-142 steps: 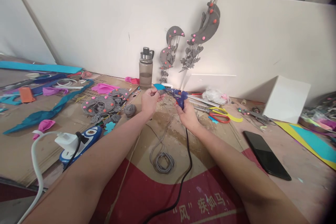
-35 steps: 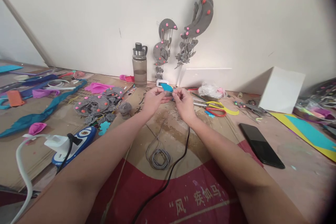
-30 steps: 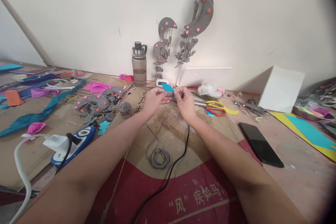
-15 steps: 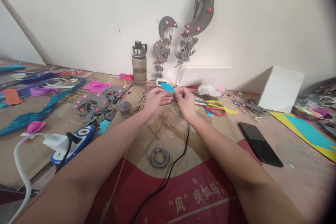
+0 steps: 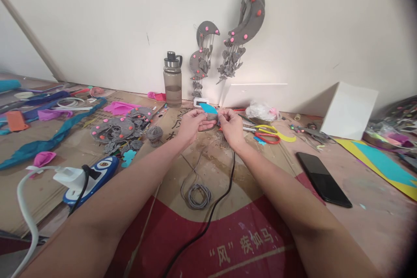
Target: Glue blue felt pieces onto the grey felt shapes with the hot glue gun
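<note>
In front of me a small turquoise leaf-shaped piece stands up from a grey felt-like piece. My left hand is closed on the grey piece from the left, its fingers partly under it. At the other end my right hand pinches the same pieces between thumb and fingers; the fingertips hide the exact contact. Below the hands lies a coil of grey cord, with a strand running up toward them. A ball of grey yarn sits left of my left hand.
Grey moon-shaped hangings hang on the white wall. A water bottle stands at the back. Scissors lie right of my hands, a phone further right. A power strip lies left, and a black cable crosses the cardboard.
Both hands keep their hold on the turquoise and grey pieces. The view has shifted very slightly; nothing else visibly differs.
</note>
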The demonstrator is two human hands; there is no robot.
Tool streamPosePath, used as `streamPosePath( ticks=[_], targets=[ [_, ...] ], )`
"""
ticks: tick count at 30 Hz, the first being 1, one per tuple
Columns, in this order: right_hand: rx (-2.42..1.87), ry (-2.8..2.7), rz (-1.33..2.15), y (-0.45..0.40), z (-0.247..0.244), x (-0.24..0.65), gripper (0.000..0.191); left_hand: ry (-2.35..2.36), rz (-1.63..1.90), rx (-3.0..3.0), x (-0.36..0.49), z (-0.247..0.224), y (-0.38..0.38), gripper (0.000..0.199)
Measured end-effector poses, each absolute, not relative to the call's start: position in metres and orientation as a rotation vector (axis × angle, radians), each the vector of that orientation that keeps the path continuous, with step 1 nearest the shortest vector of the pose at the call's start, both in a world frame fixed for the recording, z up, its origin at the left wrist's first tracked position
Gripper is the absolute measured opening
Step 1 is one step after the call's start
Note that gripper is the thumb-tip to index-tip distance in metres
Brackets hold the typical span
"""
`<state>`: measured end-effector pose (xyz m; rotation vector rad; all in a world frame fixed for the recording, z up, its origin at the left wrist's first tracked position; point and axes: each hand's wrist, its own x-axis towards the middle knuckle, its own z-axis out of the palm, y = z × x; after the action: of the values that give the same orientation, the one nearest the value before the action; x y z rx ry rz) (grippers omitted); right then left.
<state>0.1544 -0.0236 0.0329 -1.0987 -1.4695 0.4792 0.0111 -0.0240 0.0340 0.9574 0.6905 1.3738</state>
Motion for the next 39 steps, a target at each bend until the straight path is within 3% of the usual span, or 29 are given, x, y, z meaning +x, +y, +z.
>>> streamPosePath(
  ticks=[21,28,39],
  targets=[
    [-1.112,-1.158,0.978,-0.03,0.04,0.151,0.019,0.631,1.267,0.872,0.009,0.021,-0.018,0.009],
    [-1.15,-1.235,0.977,-0.047,0.041,0.156,0.018,0.629,1.188,0.88,0.005,0.023,-0.024,0.009],
    [-1.012,-1.076,0.974,-0.076,0.005,0.139,0.024,0.637,1.112,0.908,-0.003,0.017,-0.045,0.015]
  ],
)
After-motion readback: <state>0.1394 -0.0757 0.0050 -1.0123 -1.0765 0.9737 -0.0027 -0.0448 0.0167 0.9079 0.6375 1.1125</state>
